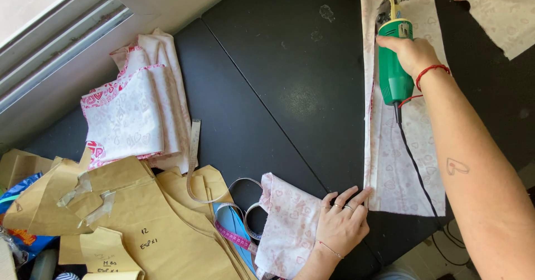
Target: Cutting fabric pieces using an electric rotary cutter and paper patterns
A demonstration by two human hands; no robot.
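Note:
My right hand [411, 52] grips a green electric fabric cutter [393, 62] at the far end of a long strip of white cloth with pink hearts [390, 163]. The cutter's black cord [415, 163] trails back along the cloth toward me. My left hand [341, 221] lies flat with fingers spread, pressing the near left corner of that strip against the black table [278, 90]. A smaller piece of the same cloth [287, 224] lies just left of this hand.
A folded stack of heart-print fabric [134, 118] sits at the left. Brown paper patterns [150, 224] cover the near left, with a measuring tape [223, 202] curling over them. Another cloth piece [501, 7] lies at the top right. A window ledge [56, 46] runs along the far left.

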